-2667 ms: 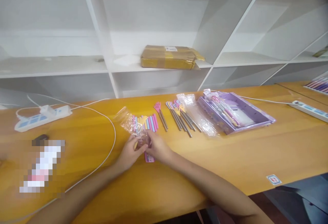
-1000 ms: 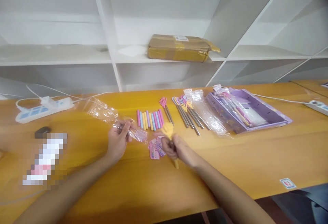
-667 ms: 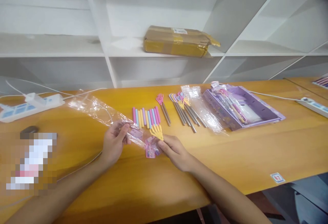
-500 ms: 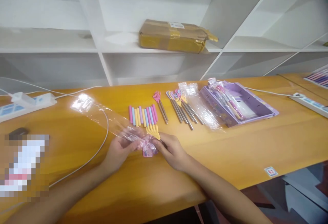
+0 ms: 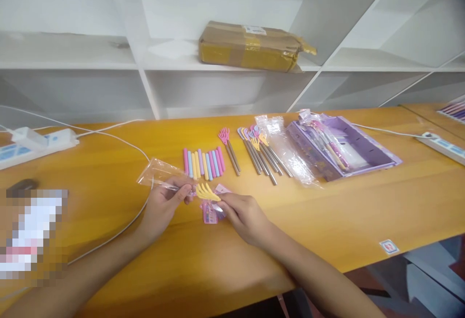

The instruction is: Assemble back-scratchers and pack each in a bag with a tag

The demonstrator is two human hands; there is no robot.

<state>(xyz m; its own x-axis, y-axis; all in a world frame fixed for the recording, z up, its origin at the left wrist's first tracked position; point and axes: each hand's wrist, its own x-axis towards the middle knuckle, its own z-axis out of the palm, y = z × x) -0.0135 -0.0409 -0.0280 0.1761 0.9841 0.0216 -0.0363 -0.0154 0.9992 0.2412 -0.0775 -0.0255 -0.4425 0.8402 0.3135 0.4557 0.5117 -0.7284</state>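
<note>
My left hand (image 5: pixel 160 209) pinches a clear plastic bag (image 5: pixel 154 172), whose loose end sticks out to the left. My right hand (image 5: pixel 245 214) is closed round a back scratcher with a yellow hand-shaped head (image 5: pixel 207 192); the fingers cover most of its shaft. The yellow prongs point left, close to my left fingertips; whether they touch the bag I cannot tell. Under and between both hands lie several pink printed cards (image 5: pixel 209 212), partly hidden. Just beyond is a row of pink, blue, yellow and purple tubes (image 5: pixel 203 164).
Behind are pink-headed back scratchers (image 5: pixel 229 149) and a pile of mixed-colour ones (image 5: pixel 261 155). Clear bags (image 5: pixel 288 151) lie against a purple tray (image 5: pixel 363 170) with packed items. A cardboard box (image 5: pixel 250 46) sits on the shelf. A power strip (image 5: pixel 39 146) and cable are left.
The right hand brought the yellow back scratcher leftward to the left hand, and its head turned from upward to leftward. The long bag is now gathered shorter in the left hand.
</note>
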